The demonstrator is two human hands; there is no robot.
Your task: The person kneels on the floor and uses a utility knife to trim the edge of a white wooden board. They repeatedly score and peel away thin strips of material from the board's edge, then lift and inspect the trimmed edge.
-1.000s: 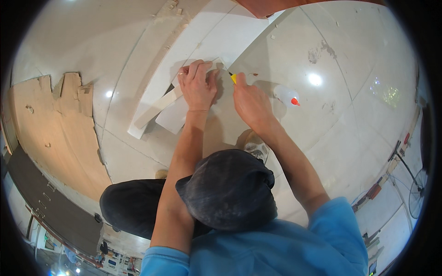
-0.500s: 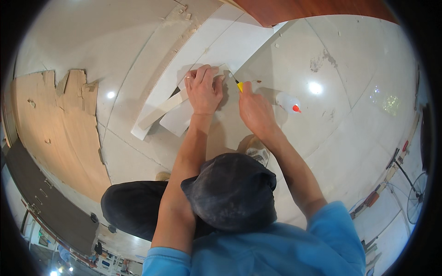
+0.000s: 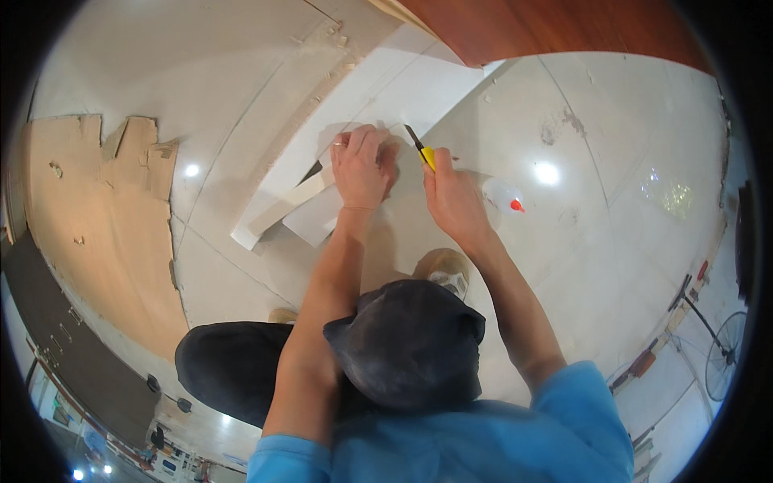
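Note:
My left hand [image 3: 362,171] is closed over the far end of a narrow pale strip [image 3: 291,198], its fingertips curled down around it. The strip lies at a slant across a long white board [image 3: 403,71] on the floor. A short white piece [image 3: 312,219] sticks out beneath the strip, beside my wrist. In my right hand [image 3: 460,205] is a yellow utility knife [image 3: 427,155], its dark blade pointing up and left over the board's edge. The blade stands apart from my left fingers. What lies under those fingers is hidden.
A clear bottle with a red tip [image 3: 503,196] lies right of my right hand. Torn brown cardboard [image 3: 105,217] covers the floor at left. A reddish-brown panel [image 3: 555,32] juts in at the top. A fan [image 3: 726,354] stands at far right.
My right hand has drawn the knife slightly right, away from my left fingers, and more of the blade shows. My left hand stays on the strip. The whole view has shifted a little.

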